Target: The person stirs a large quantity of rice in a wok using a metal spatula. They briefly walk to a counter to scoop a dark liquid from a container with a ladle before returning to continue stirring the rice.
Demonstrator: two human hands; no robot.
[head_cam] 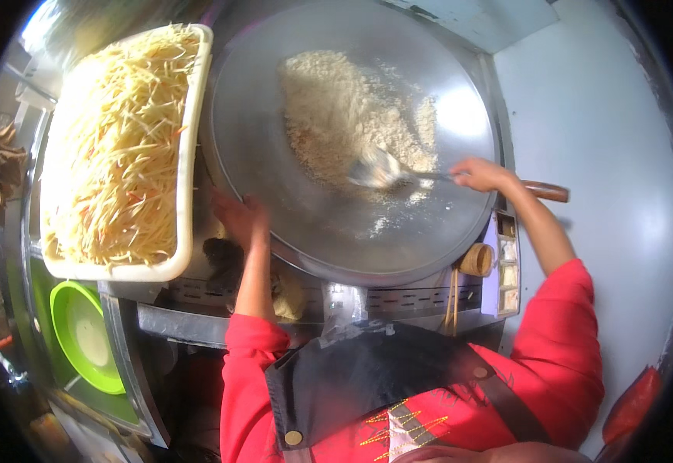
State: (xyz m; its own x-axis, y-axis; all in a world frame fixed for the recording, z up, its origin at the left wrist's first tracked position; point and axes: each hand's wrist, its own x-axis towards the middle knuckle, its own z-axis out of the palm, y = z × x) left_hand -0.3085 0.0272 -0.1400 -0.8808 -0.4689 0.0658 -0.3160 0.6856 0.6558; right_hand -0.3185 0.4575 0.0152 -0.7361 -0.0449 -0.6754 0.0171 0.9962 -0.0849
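Observation:
A large metal wok (336,231) stands before me with a heap of pale, crumbly flour-like food (342,104) in it. My right hand (478,175) is closed around the metal shaft of a wok spatula (379,169), whose wooden handle sticks out behind the wrist. Motion blurs the spatula's head, which is in the lower edge of the heap. At the wok's left rim is my left hand (244,220), slightly blurred, with the thumb towards the wok. Whether it grips the rim cannot be made out.
Left of the wok, a white plastic tray (185,231) holds shredded potato-like strips. Below it sits a green basin (58,324) with pale contents. At the right are a compartmented seasoning box (489,278), a small round woven-looking container (476,259) and chopsticks (455,304). A pale wall (591,133) bounds the right side.

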